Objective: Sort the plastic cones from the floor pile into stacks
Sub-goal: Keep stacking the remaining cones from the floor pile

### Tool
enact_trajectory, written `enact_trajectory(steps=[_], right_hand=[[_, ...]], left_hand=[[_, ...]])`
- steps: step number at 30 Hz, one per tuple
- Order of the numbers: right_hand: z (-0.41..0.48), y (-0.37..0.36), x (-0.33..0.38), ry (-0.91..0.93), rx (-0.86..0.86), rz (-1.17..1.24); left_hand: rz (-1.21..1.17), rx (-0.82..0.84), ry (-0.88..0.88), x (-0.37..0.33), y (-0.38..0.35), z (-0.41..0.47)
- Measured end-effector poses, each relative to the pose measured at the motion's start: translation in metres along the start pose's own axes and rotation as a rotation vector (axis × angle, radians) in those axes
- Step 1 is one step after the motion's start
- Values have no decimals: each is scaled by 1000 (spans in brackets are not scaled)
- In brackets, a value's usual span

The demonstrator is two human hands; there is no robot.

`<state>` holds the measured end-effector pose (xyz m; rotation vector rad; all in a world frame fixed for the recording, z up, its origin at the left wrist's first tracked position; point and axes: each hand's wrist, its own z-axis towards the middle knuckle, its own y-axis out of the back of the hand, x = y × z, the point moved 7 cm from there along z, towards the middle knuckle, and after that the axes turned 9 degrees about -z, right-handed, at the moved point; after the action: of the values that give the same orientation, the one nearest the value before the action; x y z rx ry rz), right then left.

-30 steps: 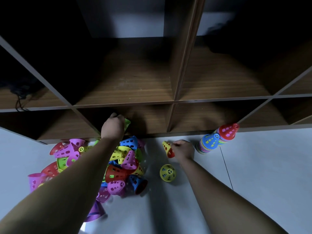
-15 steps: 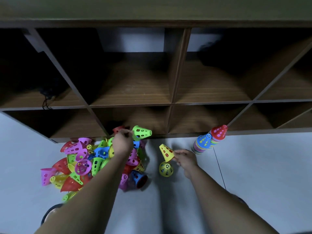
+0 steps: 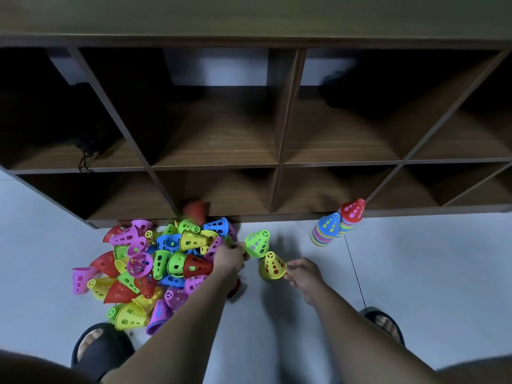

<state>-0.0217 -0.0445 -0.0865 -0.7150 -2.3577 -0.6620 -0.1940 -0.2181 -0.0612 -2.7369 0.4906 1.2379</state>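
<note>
Cone pile (image 3: 155,261): pink, green, blue, yellow and red perforated cones are lying jumbled on the pale floor (image 3: 429,259), left of centre, between the feet and the foot of the shelf unit.
Left sandal (image 3: 97,347): a black slide is sitting just below the nearest yellow cones of the pile.
Right sandal (image 3: 386,325): its mate is showing beyond the right forearm, well apart from the pile.
Left hand (image 3: 230,257): it is reaching across the right edge of the pile, fingers curled, and is pinching the green cone at its wide rim.
Right hand (image 3: 303,273): its fingertips are pinching the wide rim of the yellow cone.
Yellow cone (image 3: 273,266): it is standing tip-up, with red showing through its holes; whether it is resting on the floor cannot be told.
Green cone (image 3: 257,243): it is hanging tilted, tip up and to the right, wide end just beside the yellow cone's tip.
Blue-topped stack (image 3: 327,228): many nested cones are standing on the floor to the right, well apart from the pile.
Red-topped stack (image 3: 350,214): it is leaning against the blue-topped one, right at the shelf's base.
Red cone (image 3: 194,209): it is lying at the far edge of the pile, against the shelf's base.
Shelf unit (image 3: 277,162): dark wooden compartments are filling the far view.
</note>
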Motion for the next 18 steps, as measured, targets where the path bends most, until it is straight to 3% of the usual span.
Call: enact_trajectory(steps=[13, 18], right_hand=[[22, -10, -18, 16, -88, -15], [31, -18, -27, -39, -93, 80]], left_hand=[[50, 157, -2, 23, -35, -9], [153, 113, -26, 39, -29, -2]])
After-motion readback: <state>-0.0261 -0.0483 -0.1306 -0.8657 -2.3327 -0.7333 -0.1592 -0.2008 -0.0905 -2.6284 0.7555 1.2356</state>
